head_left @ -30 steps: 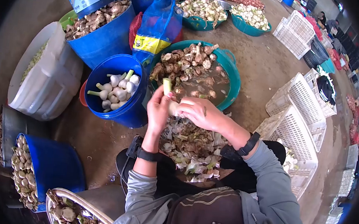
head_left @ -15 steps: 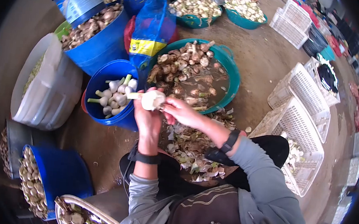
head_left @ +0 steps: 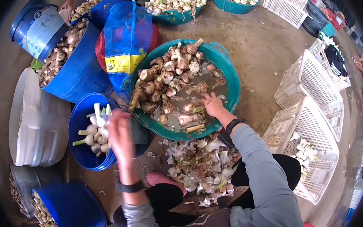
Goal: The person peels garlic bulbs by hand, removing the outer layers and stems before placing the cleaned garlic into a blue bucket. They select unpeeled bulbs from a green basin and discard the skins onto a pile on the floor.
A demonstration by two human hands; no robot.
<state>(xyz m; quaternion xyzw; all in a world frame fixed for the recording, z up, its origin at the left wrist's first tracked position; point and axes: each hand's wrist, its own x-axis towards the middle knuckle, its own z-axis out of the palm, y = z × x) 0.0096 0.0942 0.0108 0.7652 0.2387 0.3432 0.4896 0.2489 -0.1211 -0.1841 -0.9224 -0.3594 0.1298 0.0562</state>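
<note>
Blurred by motion, my left hand (head_left: 120,134) is over the right rim of a small blue bucket (head_left: 72,152). Peeled white garlic bulbs (head_left: 89,140) with short green stems lie inside, and one bulb with a long stem (head_left: 100,118) is right beside my fingertips. My right hand (head_left: 213,105) reaches into a wide teal basin (head_left: 234,81), its fingers apart over wet, unpeeled garlic bulbs (head_left: 188,109). More brown-skinned garlic (head_left: 163,76) is heaped on the basin's left side.
Garlic peelings (head_left: 202,168) pile up on the floor below the basin. White plastic crates (head_left: 311,141) stand at the right, one holding peeled garlic. Large blue tubs (head_left: 80,67) of garlic and a blue mesh bag (head_left: 125,36) are at the left. Another person's hand (head_left: 67,8) touches a far tub.
The garlic bulb I held in both hands is out of them. My left hand has moved left to the bucket and my right hand into the basin. The view has shifted.
</note>
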